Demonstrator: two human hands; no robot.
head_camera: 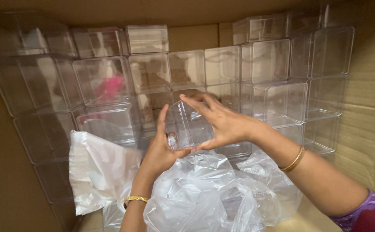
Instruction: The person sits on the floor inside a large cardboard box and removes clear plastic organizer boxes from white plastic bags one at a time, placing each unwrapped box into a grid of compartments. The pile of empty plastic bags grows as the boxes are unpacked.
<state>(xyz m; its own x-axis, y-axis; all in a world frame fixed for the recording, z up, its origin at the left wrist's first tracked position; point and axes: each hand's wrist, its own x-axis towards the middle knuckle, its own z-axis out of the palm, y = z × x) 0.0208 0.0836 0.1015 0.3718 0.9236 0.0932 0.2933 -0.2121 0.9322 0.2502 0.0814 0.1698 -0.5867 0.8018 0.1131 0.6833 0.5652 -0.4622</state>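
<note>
Both hands meet over the middle of a large cardboard box [368,129], holding one small clear plastic box [186,124] between them. The left hand [159,148] grips it from below and from the near side, thumb raised along its left wall and fingers [172,139] curled at its lower corner. The right hand [222,124] closes over its top and right side, fingers spread across the upper rim and thumb pressed at the bottom edge. The little box is tilted and looks empty.

Behind it, stacked in rows against the far wall of the cardboard box, stand many more clear plastic boxes [278,103], all of the same cube shape, reaching from the left wall to the right wall. Most appear empty; something pink [109,88] shows through those at the far left, though what it is cannot be told.

Along the near edge lies crumpled clear plastic bagging [204,193], just under the hands, with a whiter sheet of plastic [95,172] to its left. Each wrist carries a gold bangle [295,160]. A purple sleeve [364,210] shows at the near right corner.
</note>
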